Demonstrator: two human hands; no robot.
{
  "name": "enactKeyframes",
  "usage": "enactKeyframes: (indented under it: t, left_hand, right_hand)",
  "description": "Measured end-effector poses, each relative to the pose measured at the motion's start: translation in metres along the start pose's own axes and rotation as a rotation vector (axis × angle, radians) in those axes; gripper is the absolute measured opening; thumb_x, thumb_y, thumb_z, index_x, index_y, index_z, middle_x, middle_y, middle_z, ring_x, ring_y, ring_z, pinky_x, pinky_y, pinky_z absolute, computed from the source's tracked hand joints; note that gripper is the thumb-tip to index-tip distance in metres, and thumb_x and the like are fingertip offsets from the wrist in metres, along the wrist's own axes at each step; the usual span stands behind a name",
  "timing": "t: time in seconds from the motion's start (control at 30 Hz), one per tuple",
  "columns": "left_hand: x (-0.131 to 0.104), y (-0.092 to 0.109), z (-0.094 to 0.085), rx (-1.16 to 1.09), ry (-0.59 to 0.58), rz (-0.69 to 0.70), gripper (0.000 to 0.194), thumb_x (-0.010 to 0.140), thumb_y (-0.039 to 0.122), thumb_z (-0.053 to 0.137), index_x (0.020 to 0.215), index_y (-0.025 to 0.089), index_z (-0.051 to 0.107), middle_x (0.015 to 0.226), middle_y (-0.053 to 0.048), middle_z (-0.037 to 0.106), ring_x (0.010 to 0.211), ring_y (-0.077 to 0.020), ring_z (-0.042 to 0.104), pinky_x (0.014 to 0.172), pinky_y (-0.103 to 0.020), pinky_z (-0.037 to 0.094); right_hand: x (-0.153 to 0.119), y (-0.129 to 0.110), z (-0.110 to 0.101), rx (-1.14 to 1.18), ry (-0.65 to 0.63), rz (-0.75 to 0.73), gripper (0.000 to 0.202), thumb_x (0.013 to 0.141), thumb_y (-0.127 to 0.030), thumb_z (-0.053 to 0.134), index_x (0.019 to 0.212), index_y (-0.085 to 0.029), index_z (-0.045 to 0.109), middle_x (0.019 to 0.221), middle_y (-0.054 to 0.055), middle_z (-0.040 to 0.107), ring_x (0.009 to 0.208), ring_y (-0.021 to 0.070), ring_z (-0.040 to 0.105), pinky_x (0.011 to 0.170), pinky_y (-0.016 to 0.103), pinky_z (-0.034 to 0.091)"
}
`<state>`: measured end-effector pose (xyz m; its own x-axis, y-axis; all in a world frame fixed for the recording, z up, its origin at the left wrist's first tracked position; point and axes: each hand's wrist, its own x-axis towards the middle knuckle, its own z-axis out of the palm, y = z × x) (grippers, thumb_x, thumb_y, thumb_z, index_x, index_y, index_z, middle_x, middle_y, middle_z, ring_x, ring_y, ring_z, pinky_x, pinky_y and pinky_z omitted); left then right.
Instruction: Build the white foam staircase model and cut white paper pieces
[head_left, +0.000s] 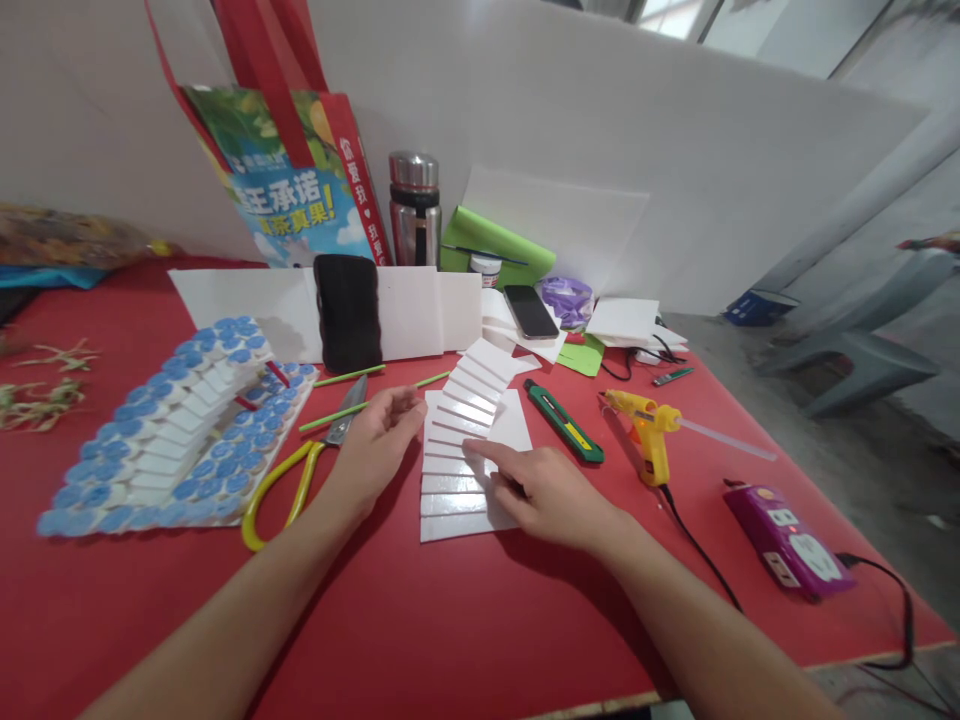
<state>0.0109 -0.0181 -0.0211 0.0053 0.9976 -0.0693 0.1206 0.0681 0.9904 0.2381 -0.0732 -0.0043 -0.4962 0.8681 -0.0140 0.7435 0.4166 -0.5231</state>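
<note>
A white card model [465, 440] of overlapping strips like a curved flight of steps lies on a white base on the table. My right hand [540, 490] rests at its right side, with the index finger stretched onto a middle step and the other fingers curled under. Just left of the model is my left hand [384, 440], its fingers loosely bent and nothing visible in them. Beside and partly behind that hand lie yellow-handled scissors [304, 480] and a green stick [334, 415]. A green utility knife [562, 420] lies right of the model.
On the red table [420, 640], a model covered in blue discs [247, 450] stands left. A yellow glue gun [645, 425] and purple power strip [787, 540] lie right, with cords. Behind are a black phone [348, 312], another phone [531, 312], a steel flask [415, 210] and a bag [300, 200].
</note>
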Motion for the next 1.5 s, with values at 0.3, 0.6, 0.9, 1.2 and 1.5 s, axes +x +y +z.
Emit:
enactKeyframes:
  t: [0.3,0.6,0.9,1.2,1.5]
  left_hand:
    - [0.001,-0.005,-0.002,0.008,0.000,0.017,0.045,0.085,0.053,0.072,0.115,0.020,0.066,0.122,-0.011,0.071,0.111,-0.0282,0.066,0.096,-0.042,0.051]
    - [0.000,-0.003,-0.001,0.028,-0.004,0.010,0.047,0.085,0.055,0.072,0.117,0.020,0.066,0.124,-0.010,0.070,0.109,-0.0278,0.067,0.097,-0.043,0.050]
    - [0.001,-0.003,-0.001,0.025,0.003,0.005,0.050,0.085,0.055,0.072,0.119,0.019,0.065,0.124,-0.011,0.071,0.109,-0.0281,0.067,0.097,-0.043,0.051]
    - [0.001,-0.004,-0.001,0.028,0.010,0.003,0.053,0.083,0.057,0.072,0.120,0.019,0.065,0.123,-0.011,0.071,0.105,-0.0273,0.068,0.096,-0.044,0.051]
    - [0.002,-0.004,0.000,0.034,0.008,0.017,0.051,0.083,0.056,0.073,0.118,0.019,0.066,0.124,-0.011,0.072,0.104,-0.0274,0.068,0.096,-0.044,0.052]
  right_hand:
    - [0.000,0.002,0.001,0.035,0.048,0.021,0.059,0.095,-0.019,0.046,0.153,-0.017,0.050,0.071,0.000,0.067,0.061,0.0166,0.054,0.060,0.026,0.031]
    - [0.001,0.004,-0.001,0.077,0.073,0.050,0.063,0.094,-0.022,0.045,0.156,-0.014,0.046,0.069,-0.001,0.064,0.060,0.0163,0.052,0.061,0.027,0.033]
    - [0.002,0.004,-0.001,0.093,0.073,0.059,0.062,0.093,-0.020,0.046,0.155,-0.014,0.047,0.067,-0.002,0.063,0.060,0.0164,0.052,0.061,0.027,0.033]
    - [0.003,0.010,0.003,0.121,0.131,0.068,0.071,0.090,-0.015,0.045,0.161,-0.012,0.036,0.068,-0.003,0.059,0.060,0.0168,0.053,0.061,0.028,0.033]
    - [0.003,0.013,0.005,0.158,0.188,0.069,0.074,0.091,-0.017,0.045,0.163,-0.011,0.029,0.066,-0.005,0.056,0.057,0.0163,0.049,0.059,0.029,0.031]
